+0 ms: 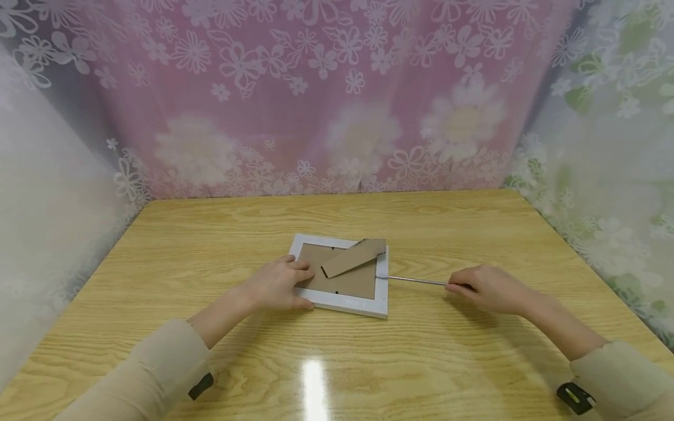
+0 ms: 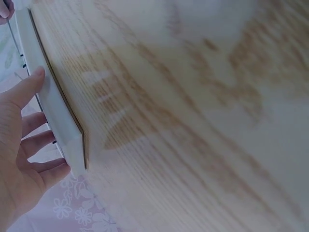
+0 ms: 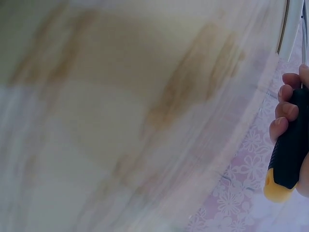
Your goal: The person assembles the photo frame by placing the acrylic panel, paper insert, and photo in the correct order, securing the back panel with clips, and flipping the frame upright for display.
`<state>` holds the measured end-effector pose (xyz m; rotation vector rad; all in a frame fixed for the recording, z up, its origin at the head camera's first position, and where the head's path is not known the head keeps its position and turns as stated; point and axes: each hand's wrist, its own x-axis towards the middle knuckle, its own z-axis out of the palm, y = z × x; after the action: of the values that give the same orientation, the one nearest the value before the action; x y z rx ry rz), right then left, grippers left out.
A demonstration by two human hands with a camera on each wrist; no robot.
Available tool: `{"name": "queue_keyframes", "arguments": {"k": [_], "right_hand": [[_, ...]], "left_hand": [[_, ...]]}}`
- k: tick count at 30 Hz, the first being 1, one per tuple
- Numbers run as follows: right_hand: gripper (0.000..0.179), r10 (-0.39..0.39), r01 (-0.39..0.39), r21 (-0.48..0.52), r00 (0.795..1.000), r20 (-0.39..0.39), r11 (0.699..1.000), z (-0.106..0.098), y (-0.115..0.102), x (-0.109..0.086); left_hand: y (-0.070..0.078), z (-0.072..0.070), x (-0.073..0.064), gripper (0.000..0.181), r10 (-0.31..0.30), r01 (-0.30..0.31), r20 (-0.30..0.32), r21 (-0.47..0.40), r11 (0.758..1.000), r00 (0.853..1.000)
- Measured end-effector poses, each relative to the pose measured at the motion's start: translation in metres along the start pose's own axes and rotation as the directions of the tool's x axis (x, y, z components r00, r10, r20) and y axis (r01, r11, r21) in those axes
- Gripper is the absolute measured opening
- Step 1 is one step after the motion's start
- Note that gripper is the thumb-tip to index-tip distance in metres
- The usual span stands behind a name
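Note:
A white picture frame point(image 1: 344, 301) lies face down on the wooden table, its brown backing board point(image 1: 316, 257) showing. Slanting across the board is a cardboard stand point(image 1: 353, 257), which reaches over the far right corner. My left hand point(image 1: 281, 283) holds the frame's left side, thumb on the near edge and fingers over the rim and board. The right hand point(image 1: 487, 288) grips a screwdriver; its black and yellow handle point(image 3: 289, 145) shows in the right wrist view. Its thin metal shaft point(image 1: 418, 280) points left, with the tip at the inner right edge of the frame.
Small dark tabs point(image 1: 337, 292) stick out at the board's edges. The wooden table point(image 1: 421, 362) extends around the frame. A pink floral curtain point(image 1: 316, 117) hangs behind it, and pale curtains point(image 1: 621, 146) flank both sides.

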<state>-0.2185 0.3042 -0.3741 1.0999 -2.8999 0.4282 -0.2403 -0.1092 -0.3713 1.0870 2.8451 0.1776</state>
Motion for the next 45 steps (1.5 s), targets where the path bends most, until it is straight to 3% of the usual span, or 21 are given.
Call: {"name": "queue_keyframes", "arguments": {"k": [33, 45], "right_hand": [[0.013, 0.011, -0.012, 0.014, 1.0, 0.016, 1.0, 0.0007, 0.0018, 0.0003], [0.014, -0.024, 0.024, 0.006, 1.0, 0.008, 1.0, 0.0018, -0.0006, 0.0043]], "left_hand": [[-0.0006, 0.0015, -0.0001, 0.066, 0.013, -0.013, -0.015, 0.007, 1.0, 1.0], [-0.0005, -0.0005, 0.0, 0.066, 0.028, -0.028, -0.007, 0.025, 0.999, 1.0]]}}
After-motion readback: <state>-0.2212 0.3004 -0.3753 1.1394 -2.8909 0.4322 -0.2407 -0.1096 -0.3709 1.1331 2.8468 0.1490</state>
